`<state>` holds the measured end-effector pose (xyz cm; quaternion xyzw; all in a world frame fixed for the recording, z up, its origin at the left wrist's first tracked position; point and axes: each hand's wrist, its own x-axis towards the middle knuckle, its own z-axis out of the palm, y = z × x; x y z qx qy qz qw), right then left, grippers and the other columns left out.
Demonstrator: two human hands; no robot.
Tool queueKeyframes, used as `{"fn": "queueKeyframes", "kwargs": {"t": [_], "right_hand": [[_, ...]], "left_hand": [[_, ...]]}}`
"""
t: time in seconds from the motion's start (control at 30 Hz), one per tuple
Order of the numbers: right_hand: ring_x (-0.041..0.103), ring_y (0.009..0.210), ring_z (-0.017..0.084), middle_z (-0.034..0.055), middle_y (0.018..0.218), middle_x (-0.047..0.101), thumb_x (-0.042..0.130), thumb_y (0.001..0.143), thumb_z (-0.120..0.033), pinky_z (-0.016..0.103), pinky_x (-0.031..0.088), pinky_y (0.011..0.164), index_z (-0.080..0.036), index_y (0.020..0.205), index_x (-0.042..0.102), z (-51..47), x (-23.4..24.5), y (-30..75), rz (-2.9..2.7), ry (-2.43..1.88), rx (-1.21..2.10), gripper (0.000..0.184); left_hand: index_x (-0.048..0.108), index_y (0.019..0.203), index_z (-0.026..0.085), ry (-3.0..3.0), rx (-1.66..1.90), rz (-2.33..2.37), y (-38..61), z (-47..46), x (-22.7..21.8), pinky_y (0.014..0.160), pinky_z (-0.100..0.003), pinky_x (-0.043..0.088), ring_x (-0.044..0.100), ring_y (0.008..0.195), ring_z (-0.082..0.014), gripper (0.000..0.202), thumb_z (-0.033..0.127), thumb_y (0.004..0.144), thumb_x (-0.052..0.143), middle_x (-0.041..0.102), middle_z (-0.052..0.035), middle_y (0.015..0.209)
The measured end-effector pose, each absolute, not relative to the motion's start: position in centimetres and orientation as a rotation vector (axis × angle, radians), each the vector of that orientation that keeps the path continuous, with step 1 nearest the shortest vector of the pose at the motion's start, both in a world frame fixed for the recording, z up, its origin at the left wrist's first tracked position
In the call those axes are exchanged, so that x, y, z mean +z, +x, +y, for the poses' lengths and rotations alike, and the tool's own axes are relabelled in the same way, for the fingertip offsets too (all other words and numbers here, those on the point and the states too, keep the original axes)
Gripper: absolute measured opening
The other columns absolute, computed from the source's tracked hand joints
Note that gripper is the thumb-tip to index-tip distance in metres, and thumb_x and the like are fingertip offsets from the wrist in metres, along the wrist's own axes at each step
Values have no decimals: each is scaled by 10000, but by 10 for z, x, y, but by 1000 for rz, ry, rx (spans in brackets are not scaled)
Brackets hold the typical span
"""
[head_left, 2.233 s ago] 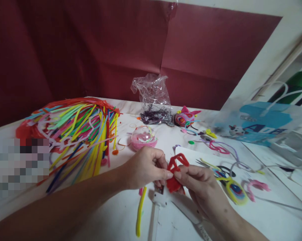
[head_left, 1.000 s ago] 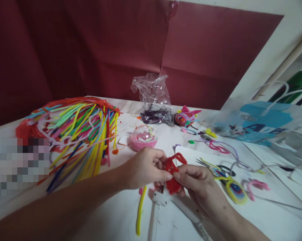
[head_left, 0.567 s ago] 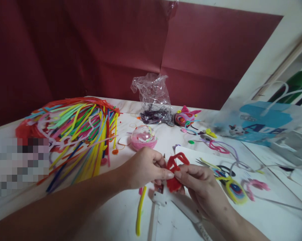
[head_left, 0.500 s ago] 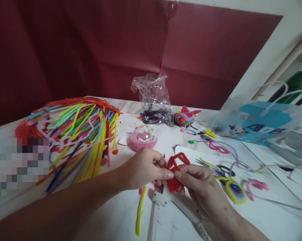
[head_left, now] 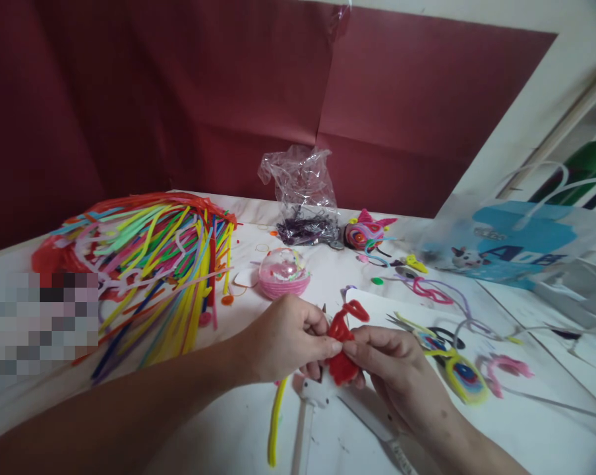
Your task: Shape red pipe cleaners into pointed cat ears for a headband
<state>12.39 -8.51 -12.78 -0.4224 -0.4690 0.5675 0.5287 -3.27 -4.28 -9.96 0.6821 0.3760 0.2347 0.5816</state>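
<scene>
Landmark: clear dome (head_left: 284, 277) on a pink coiled base, coloured bits visible through it; standing on the white table (head_left: 204, 422).
Red fuzzy piece (head_left: 343, 369): nearer the viewer than the dome and to its right, raised between both hands; compact lower body, a bent loop projecting at the top.
Left hand (head_left: 291, 340): just in front of the dome; thumb and fingers pinching the red piece from its left side.
Right hand (head_left: 394, 356): right of the dome and nearer; thumb and forefinger gripping the same piece, thumb tips close together.
White tool (head_left: 370, 412): in front of the dome, below the hands, partly hidden by them.
Yellow stem (head_left: 275, 429): directly in front of the dome, lying lengthwise.
Fuzzy stems (head_left: 152, 247): large mixed-colour heap, left of the dome.
Clear bag (head_left: 305, 175): behind the dome, dark contents at the bottom.
Wound ball (head_left: 364, 236): behind and right of the dome; pink points on top.
Scissors (head_left: 399, 322): right of the dome, nearer; partly covered.
Yellow-rimmed oval (head_left: 467, 377): farther right of the dome, nearer; blue centre.
</scene>
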Motion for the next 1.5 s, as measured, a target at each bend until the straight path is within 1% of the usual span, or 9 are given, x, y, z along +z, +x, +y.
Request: {"fn": "queueKeyframes", "kwargs": {"t": [0.17,0.33,0.5,0.6,0.77,0.87,1.1,1.27,1.5], "right_hand": [[464,414,95,16,436,600,713,656,-276,211,344,437,-132,501,657,-82,-130,126,-1119,-994,1355,220],[482,417,100,21,450,601,710,667,-298,212,353,435,-130,513,651,-80,-131,126,-1097,-966,1385,235],[492,420,102,18,452,603,717,663,-311,209,365,432,-131,526,652,-82,-130,123,-1088,-996,1398,235],[509,442,109,22,483,613,712,670,-331,215,392,448,-131,543,646,-83,-128,122,-1129,-1022,1345,246],[582,591,141,5,667,669,748,634,-276,234,468,548,-214,825,691,-83,-125,126,-1137,-948,1185,209],[569,549,122,3,620,658,726,664,-266,217,462,534,-196,690,699,-82,-126,130,-1146,-920,1172,79],[571,511,133,19,566,650,708,686,-262,240,452,526,-167,638,621,-80,-126,128,-1070,-936,1233,138],[533,465,114,12,509,621,738,645,-294,214,408,461,-147,615,615,-83,-130,124,-1050,-995,1231,195],[537,473,114,5,490,628,731,655,-276,220,421,494,-147,617,633,-83,-128,127,-1056,-1005,1130,167]], "left_hand": [[520,593,132,1565,541,838,-33,-39,-99,430,-194,429,544,409,-97,263,356,700,606,542,18,442],[527,639,115,1489,534,741,-33,-37,-98,403,-190,423,548,387,-95,415,499,780,460,576,-17,482],[517,636,126,1511,550,825,-32,-38,-98,428,-200,437,554,408,-103,264,363,701,613,548,16,447],[511,624,134,1512,541,872,-32,-38,-98,406,-192,416,539,388,-100,186,279,706,594,528,31,423],[517,597,136,1589,348,822,-33,-38,-99,373,-179,380,488,348,-79,113,191,689,553,494,49,418],[519,626,131,1560,419,804,-32,-40,-101,420,-181,403,524,423,-79,87,187,679,560,535,27,503],[477,691,138,1388,657,823,-26,-44,-100,374,-189,395,544,412,-104,184,307,759,502,590,-19,537],[480,688,144,1449,678,900,-24,-49,-105,361,-166,354,478,365,-66,156,280,751,520,545,22,495],[523,759,137,1401,853,795,-22,-57,-100,489,-191,437,554,540,-83,122,179,675,600,602,9,637]]}}
